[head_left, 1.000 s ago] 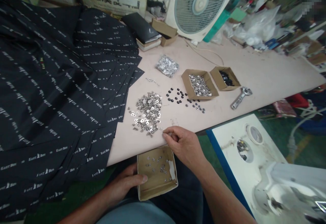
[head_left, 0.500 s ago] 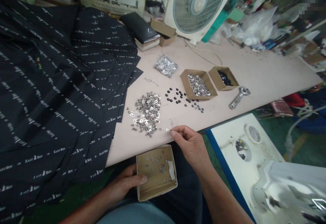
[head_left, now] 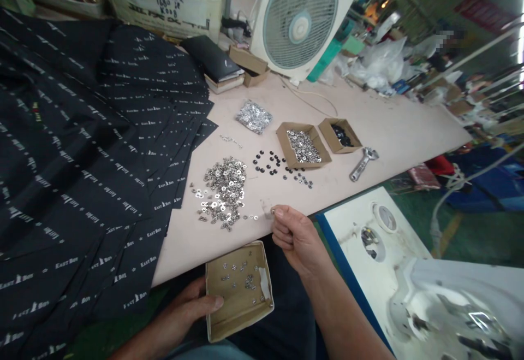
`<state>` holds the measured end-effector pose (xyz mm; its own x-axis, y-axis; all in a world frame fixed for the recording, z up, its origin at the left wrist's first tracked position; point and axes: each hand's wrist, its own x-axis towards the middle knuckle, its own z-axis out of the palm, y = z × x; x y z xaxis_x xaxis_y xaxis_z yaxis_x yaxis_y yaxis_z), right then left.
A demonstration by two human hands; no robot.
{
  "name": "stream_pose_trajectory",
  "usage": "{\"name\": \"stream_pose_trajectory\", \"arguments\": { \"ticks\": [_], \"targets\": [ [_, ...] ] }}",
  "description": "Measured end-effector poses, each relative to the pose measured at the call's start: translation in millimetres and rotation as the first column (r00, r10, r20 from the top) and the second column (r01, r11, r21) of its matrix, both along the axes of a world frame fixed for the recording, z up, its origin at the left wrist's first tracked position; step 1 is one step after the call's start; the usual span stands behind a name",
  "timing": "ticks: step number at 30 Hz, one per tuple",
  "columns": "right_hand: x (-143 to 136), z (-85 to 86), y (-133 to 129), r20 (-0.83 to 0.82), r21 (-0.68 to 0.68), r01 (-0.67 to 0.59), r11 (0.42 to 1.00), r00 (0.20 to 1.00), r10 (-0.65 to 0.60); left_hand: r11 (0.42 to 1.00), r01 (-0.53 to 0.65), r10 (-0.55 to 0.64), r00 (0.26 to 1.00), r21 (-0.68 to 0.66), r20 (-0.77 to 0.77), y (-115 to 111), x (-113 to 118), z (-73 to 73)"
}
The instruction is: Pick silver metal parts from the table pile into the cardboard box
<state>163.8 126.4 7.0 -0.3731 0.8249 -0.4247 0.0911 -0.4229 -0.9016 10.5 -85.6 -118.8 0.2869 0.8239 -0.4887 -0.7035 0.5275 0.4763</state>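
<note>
Metal snaps (head_left: 249,282) sit in our tray (head_left: 229,319), left hand (head_left: 194,306) clamped on its side; we'd best hold it level. Right hand (head_left: 298,238) pinches a small piece (head_left: 273,211), ideally lightly. Main pile (head_left: 226,185) lies beyond on the tabletop (head_left: 184,245).

A person wore a blue-grey top (head_left: 216,352), plain where visible, and dark, bluish trousers (head_left: 292,300), both forearms (head_left: 338,300) and hands (head_left: 298,240) bare.
</note>
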Motion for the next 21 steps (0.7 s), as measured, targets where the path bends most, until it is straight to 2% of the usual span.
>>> {"name": "stream_pose_trajectory", "arguments": {
  "ticks": [2, 4, 7, 10, 14, 21],
  "targets": [
    [2, -1.9, -1, 0.275, 0.262, -0.076, 0.962, 0.961, 0.001, 1.0, -0.001, 0.001, 1.0, -0.011, 0.005, 1, 0, 2.1],
    [3, -4.7, -3, 0.518, 0.441, -0.25, 0.862, 0.855, -0.018, 1.0, 0.004, -0.004, 1.0, -0.012, 0.006, 2, 1, 3.0],
    [6, -10.7, -6, 0.674, 0.522, -0.433, 0.735, 0.738, -0.043, 1.0, 0.012, -0.011, 1.0, 0.008, -0.012, 1, 1, 0.4],
    [9, -16.4, -9, 0.685, 0.575, -0.479, 0.663, 0.725, -0.07, 1.0, 0.012, -0.011, 1.0, 0.023, -0.023, 0, 0, -3.6],
    [14, -19.4, -12, 0.643, 0.605, -0.458, 0.651, 0.764, -0.06, 1.0, 0.023, -0.023, 1.0, 0.02, -0.014, 0, -1, -4.6],
    [14, -19.6, -13, 0.651, 0.59, -0.452, 0.669, 0.757, -0.063, 1.0, 0.015, -0.015, 1.0, 0.016, -0.024, -1, -3, -5.3]
  ]
}}
